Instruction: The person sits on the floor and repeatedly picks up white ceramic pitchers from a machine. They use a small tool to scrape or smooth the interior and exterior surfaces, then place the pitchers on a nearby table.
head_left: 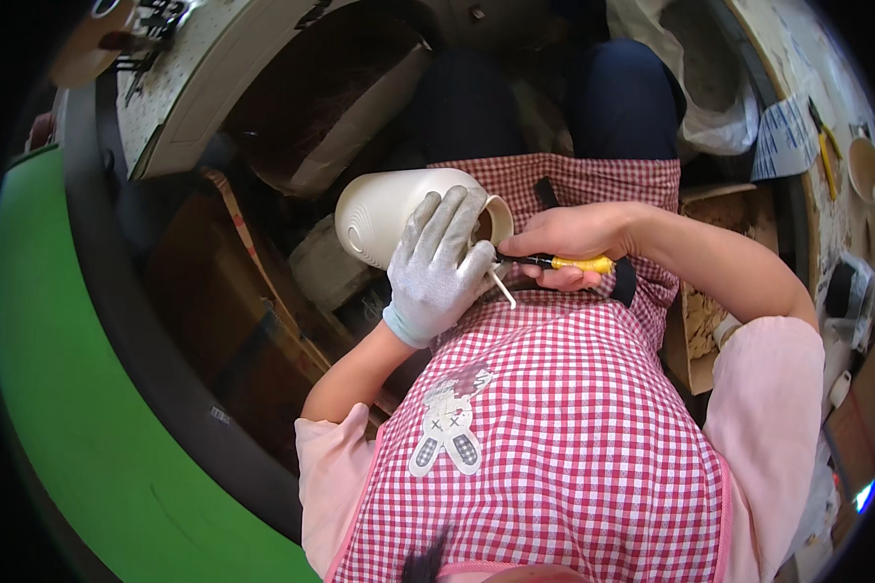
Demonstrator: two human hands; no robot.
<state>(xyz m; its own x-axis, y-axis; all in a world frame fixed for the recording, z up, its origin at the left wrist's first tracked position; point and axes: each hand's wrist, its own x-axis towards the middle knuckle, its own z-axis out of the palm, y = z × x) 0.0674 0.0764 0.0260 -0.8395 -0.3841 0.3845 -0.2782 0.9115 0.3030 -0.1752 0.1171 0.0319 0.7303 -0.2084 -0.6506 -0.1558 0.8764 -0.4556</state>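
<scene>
Now, cream vessel (374,209) on its side, gingham apron (564,389) beneath its mouth; gloved left hand (430,277) clasps vessel, fingers nearly straight; right hand (566,235) beside vessel's mouth, fingers closed round yellow-handled tool (583,263)!

A: What colours are you handling?
B: Your pale-grey fabric glove (428,277) has a light-blue cuff (410,326); your rounded cream vessel (374,206), fine rings; your slim black-shafted tool (566,262), a yellow handle (593,264).
A: And your clothes?
B: Your red-and-white checked cloth apron (574,408) has pink edging (723,496) and a white rabbit patch (447,424).
</scene>
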